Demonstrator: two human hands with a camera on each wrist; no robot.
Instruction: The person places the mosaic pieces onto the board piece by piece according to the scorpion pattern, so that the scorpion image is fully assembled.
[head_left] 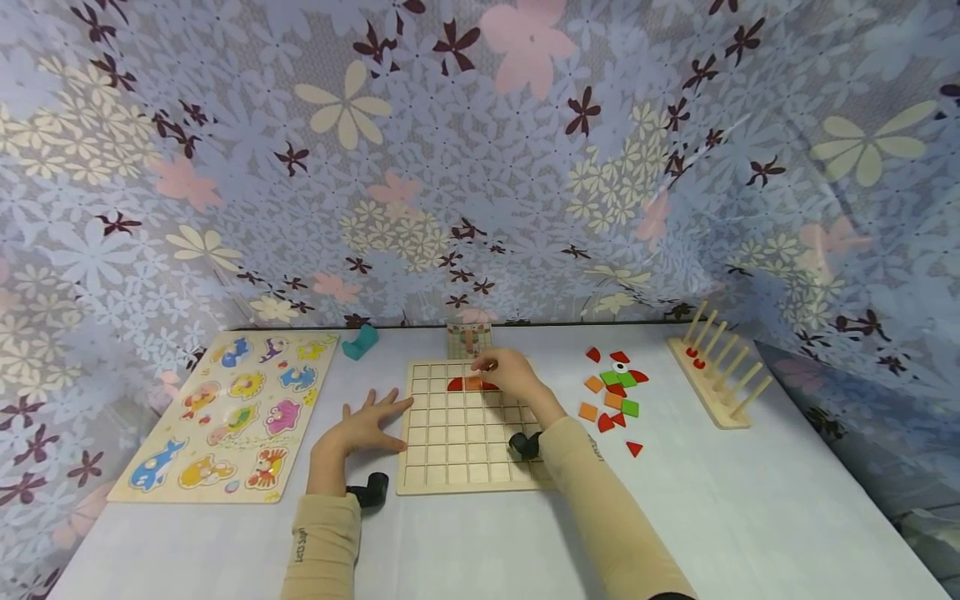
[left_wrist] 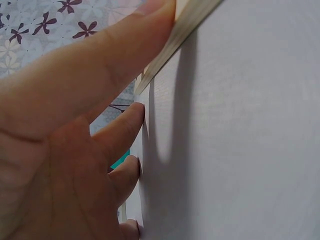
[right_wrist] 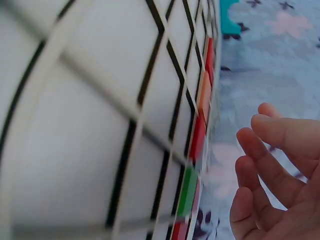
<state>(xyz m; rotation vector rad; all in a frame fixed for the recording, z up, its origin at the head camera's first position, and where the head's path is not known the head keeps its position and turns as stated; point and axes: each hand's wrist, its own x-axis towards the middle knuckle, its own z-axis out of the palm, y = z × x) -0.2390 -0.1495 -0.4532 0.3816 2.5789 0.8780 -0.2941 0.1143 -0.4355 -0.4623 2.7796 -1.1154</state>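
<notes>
A square wooden grid board (head_left: 450, 475) lies on the table. Near its far edge sit a red curved piece (head_left: 455, 384), an orange square (head_left: 473, 383) and another red piece (head_left: 489, 387) in a row. My left hand (head_left: 367, 429) is spread at the board's left side; in the left wrist view its thumb (left_wrist: 100, 65) lies against the board's edge while the other fingertips rest on the table. Over the row of pieces, my right hand (head_left: 510, 375) hovers with fingers loosely bent. The right wrist view shows no piece between these fingers (right_wrist: 270, 185).
Loose red, orange and green pieces (head_left: 630, 408) are scattered right of the board. A patterned card (head_left: 469, 342) stands behind it. Far right is a peg stand (head_left: 720, 400) with red beads. An animal puzzle (head_left: 240, 408) and a teal block (head_left: 362, 342) lie left.
</notes>
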